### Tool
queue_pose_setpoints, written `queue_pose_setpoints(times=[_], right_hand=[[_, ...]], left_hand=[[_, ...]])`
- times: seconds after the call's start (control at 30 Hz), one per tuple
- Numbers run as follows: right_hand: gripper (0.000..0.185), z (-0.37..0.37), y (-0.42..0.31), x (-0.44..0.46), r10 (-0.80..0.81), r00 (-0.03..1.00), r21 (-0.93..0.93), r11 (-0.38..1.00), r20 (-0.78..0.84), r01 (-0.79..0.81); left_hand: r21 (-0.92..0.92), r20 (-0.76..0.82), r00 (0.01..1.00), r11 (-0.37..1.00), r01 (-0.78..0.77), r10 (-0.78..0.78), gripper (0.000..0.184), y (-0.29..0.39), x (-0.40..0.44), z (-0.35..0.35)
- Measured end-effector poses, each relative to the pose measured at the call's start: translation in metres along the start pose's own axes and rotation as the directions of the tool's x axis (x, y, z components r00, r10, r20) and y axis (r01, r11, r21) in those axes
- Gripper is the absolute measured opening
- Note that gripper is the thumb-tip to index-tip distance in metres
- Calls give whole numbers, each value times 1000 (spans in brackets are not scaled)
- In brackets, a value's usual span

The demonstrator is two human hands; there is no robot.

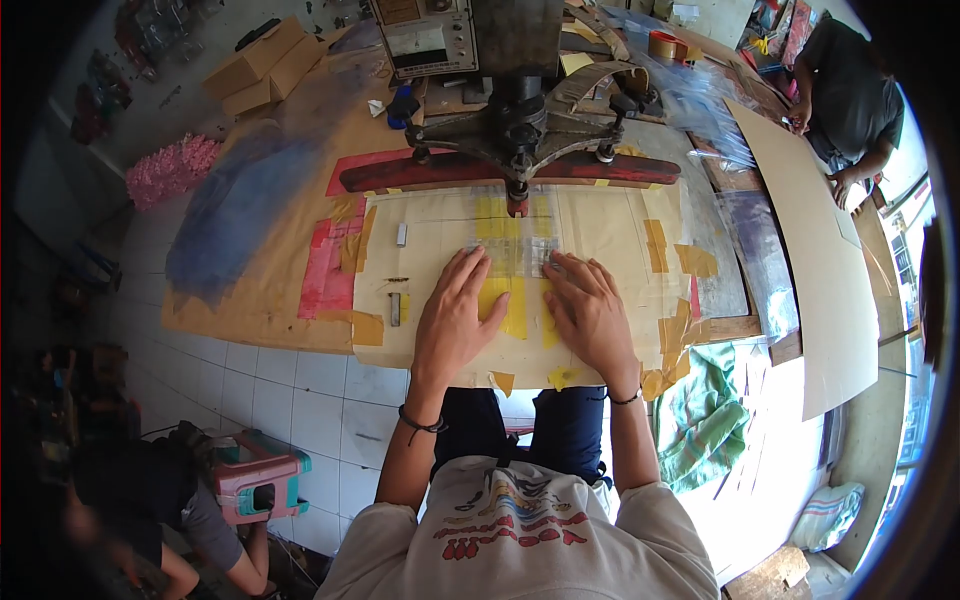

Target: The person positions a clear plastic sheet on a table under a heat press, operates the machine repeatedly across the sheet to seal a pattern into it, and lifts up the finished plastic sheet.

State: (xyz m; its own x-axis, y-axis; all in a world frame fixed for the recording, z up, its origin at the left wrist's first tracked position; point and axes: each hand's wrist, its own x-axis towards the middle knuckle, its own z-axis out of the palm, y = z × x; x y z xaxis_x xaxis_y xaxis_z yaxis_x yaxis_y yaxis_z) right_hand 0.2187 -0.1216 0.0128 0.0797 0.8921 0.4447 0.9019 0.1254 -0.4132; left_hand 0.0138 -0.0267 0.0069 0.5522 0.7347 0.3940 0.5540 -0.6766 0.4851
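Observation:
Both hands lie on a cream sheet (pixel 430 215) taped over the work table. My left hand (pixel 462 312) rests palm down with its thumb apart, its fingertips at the left edge of a clear plastic piece (pixel 510 262). On the right side of that piece, my right hand (pixel 590 308) lies flat with fingers spread a little. Yellow strips (pixel 513 305) show between the hands. Just beyond the plastic stands a machine's black metal head (pixel 520 140) with a long red-brown bar (pixel 420 177) across the sheet. Small metal bars (pixel 402 235) lie left of my left hand.
A control box (pixel 427 40) stands behind the bar. Clear plastic film (pixel 240 210) lies at the left, and a long board (pixel 815 270) at the right. One person (pixel 855 90) works at the far right, another (pixel 150 500) crouches lower left beside a pink-green stool (pixel 262 480).

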Motion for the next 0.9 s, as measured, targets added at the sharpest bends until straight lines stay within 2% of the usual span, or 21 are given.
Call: queue_pose_setpoints(times=[0.9], right_hand=[[36, 1, 1, -3, -3, 1000, -16, 1000, 22, 4]], left_hand=[[19, 43, 999, 1000, 6, -6, 56, -1, -3, 1]])
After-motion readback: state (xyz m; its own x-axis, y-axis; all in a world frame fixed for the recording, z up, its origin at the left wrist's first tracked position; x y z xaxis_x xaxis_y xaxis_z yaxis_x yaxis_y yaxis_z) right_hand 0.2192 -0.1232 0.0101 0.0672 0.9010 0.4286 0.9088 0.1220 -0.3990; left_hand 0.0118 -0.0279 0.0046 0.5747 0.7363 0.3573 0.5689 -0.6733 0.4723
